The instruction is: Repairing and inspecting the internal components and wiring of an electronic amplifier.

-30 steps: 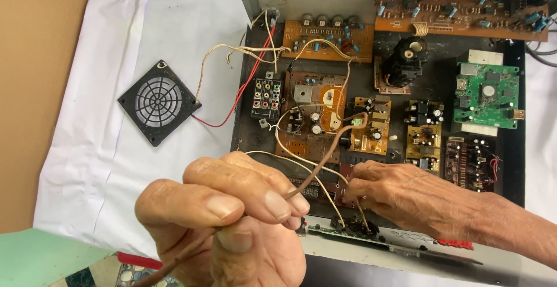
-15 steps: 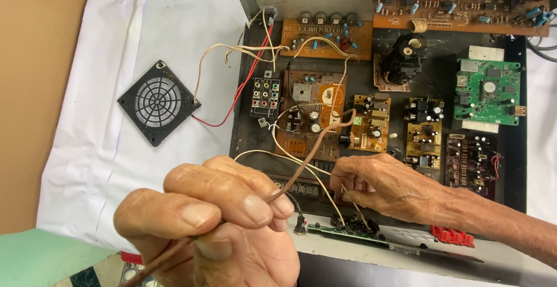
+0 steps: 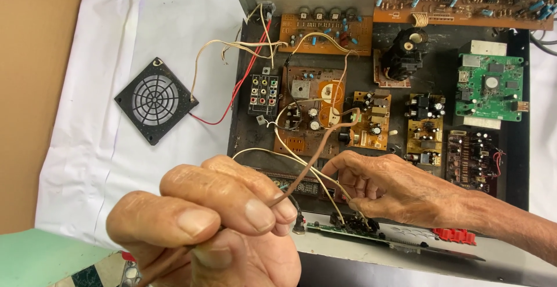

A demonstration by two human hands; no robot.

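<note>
Left hand [image 3: 214, 223] pinches a brown cable [image 3: 316, 150], its lower end cut off. Right hand [image 3: 386, 185] fingertips hide at the chassis [image 3: 522, 165] front edge; grip unclear.

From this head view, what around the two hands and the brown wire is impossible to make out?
- Head view: the lower end of the brown wire is hidden inside the left hand and cut off by the bottom edge.
- The right hand covers its own fingertips' contact with the front panel board.
- Where the wire's far end joins the orange circuit board is too small to tell.
</note>
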